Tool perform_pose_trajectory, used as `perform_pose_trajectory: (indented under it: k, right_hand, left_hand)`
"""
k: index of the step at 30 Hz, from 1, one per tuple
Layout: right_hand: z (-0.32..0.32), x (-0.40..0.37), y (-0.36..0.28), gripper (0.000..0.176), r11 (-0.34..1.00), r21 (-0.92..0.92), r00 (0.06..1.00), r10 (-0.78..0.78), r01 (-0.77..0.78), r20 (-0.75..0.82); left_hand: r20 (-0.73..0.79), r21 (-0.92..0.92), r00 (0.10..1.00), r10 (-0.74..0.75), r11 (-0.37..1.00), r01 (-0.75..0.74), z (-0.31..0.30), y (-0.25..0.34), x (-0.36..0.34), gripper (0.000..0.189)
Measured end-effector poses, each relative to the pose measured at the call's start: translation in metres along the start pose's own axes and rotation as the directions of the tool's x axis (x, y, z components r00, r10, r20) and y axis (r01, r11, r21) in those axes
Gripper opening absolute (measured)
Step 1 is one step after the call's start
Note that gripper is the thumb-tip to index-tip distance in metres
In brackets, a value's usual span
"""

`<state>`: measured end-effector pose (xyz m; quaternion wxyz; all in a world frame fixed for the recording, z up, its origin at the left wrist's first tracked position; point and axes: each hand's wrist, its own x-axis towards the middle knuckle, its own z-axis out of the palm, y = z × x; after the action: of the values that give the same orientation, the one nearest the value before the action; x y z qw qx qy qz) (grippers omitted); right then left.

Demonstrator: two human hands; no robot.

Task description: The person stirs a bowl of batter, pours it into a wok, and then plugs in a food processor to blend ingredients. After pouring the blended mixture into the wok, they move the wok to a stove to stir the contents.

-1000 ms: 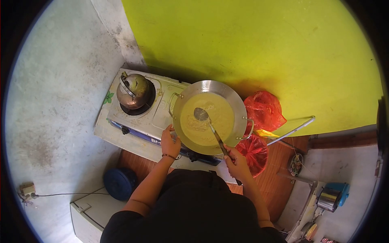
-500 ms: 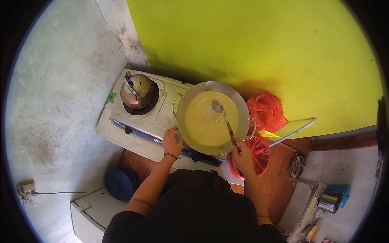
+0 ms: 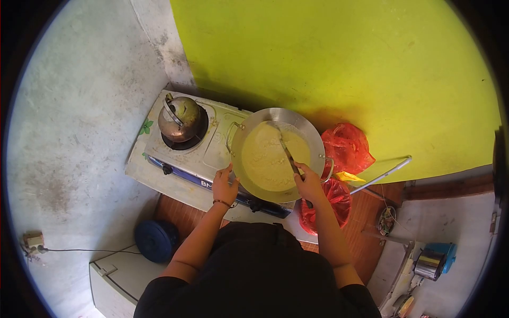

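Two-burner stove (image 3: 209, 153) with a wok (image 3: 309, 129) being stirred.

The stove stands against the wall. The wok sits on its right burner, overhangs the stove's front edge, and holds a pale yellow mix (image 3: 262, 161). Two red plastic bags (image 3: 347, 146) lie just past the stove's right edge. A kettle (image 3: 179, 116) stands on the left burner. The left hand (image 3: 225, 185) is at the wok's near-left rim with its fingers raised toward it; I cannot tell whether they grip it. The right hand (image 3: 308, 183) is closed tight around the handle of a metal spatula (image 3: 288, 152) over the near-right rim, and the blade reaches into the mix toward the far side.
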<state>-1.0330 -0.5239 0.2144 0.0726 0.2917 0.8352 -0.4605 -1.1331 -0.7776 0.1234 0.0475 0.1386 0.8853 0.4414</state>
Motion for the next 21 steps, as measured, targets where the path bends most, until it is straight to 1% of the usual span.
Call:
perform_pose_trajectory:
  k: [2,5,8,10,11,13,14,16,19,21]
  right_hand:
    - [0.009,-0.004,0.005,0.041,0.971,-0.045,0.972,-0.234,0.233,-0.027]
    - [0.025,-0.017,0.019,0.042,0.884,-0.112,0.883,-0.464,0.455,-0.074]
    - [0.021,-0.043,0.015,0.045,0.868,-0.289,0.909,-0.415,0.404,0.024]
    - [0.01,-0.061,0.01,0.045,0.851,-0.365,0.923,-0.377,0.376,0.072]
    - [0.004,-0.069,0.009,0.045,0.841,-0.403,0.93,-0.355,0.361,0.093]
    - [-0.005,-0.082,0.012,0.046,0.82,-0.428,0.919,-0.388,0.38,0.072]
    - [-0.007,-0.088,0.013,0.046,0.81,-0.441,0.913,-0.403,0.387,0.06]
    - [-0.003,-0.095,0.01,0.046,0.823,-0.465,0.935,-0.353,0.325,0.03]
    - [0.022,-0.089,0.021,0.048,0.834,-0.495,0.953,-0.302,0.242,-0.041]
    - [0.041,-0.082,0.028,0.049,0.847,-0.499,0.965,-0.252,0.185,-0.071]
  left_hand:
    - [0.003,-0.002,1.0,-0.002,1.0,0.002,-0.001,0.0,-0.001,0.055]
    - [-0.004,0.008,1.0,0.016,1.0,-0.016,0.003,-0.007,-0.001,0.055]
    - [-0.017,0.02,0.999,0.043,0.999,-0.043,0.004,-0.012,-0.001,0.056]
    - [-0.028,0.022,0.998,0.062,0.998,-0.062,0.004,-0.013,-0.001,0.056]
    - [-0.012,0.011,0.999,0.04,0.999,-0.04,0.004,-0.013,-0.001,0.056]
    - [0.025,-0.011,1.0,0.0,1.0,0.001,0.001,-0.009,0.0,0.057]
    - [-0.021,0.056,0.999,0.027,0.998,-0.026,0.001,-0.005,-0.002,0.057]
    - [-0.11,0.191,0.989,0.095,0.979,-0.073,-0.001,0.011,-0.005,0.058]
    - [-0.071,0.198,0.987,0.142,0.972,-0.126,-0.005,0.041,-0.009,0.056]
    - [0.001,0.196,0.971,0.239,0.952,-0.235,0.0,0.055,-0.012,0.053]
